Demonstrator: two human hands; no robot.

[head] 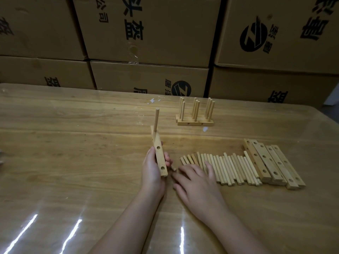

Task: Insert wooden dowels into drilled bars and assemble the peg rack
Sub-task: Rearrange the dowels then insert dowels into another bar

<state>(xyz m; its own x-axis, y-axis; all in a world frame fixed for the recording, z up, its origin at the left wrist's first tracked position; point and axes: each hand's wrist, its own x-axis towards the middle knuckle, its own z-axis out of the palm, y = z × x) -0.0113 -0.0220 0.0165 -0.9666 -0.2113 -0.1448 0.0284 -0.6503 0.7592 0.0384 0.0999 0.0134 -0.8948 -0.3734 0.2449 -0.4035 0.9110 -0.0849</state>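
Drilled bar gripped in left hand, right hand on dowels

the stacked cardboard boxes across the top of the frame bore large black chinese print, of which only "公司" at upper centre read clearly, plus a round black z-like logo at upper right.

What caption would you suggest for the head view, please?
Left hand holds a drilled bar with one dowel in; right hand rests on loose dowels.
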